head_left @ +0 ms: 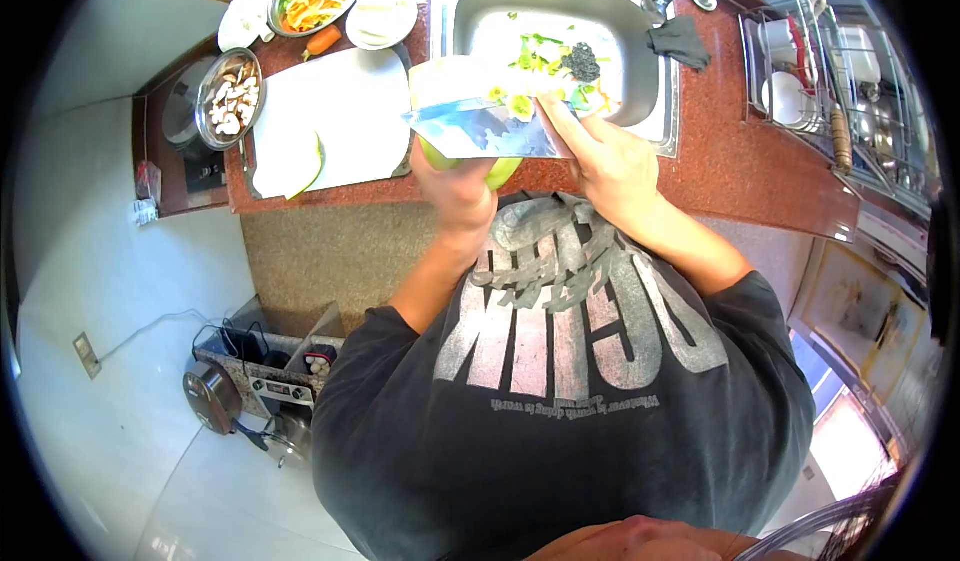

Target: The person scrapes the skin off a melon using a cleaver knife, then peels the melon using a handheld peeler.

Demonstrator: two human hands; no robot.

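So the green-skinned vegetable [440, 155] is up in the air in front of the person's belly, just off the near edge of the tabletop [715, 111]. The left hand [455, 191] is curled snugly around it from the near side, so that's the closer of the two hands. A wide shiny knife [490, 129] lies across it, blade running sideways from over the vegetable to the right hand [608, 161], whose fingers are closed up around that end and stretched along the blade (the handle's hidden, so no clue about the exact grip). The blade covers the vegetable's middle, so I can't really call its long axis.

Just beyond is the sink [637, 71], with green scraps [537, 53] and a dark scrubber [580, 62] in it. Left of that, a white cutting board [350, 91] carries a pale cut piece [290, 168] with a green rind. Past the board: sliced mushrooms [236, 99] in a metal bowl, a carrot [322, 41], and orange strips [315, 3] in another bowl.
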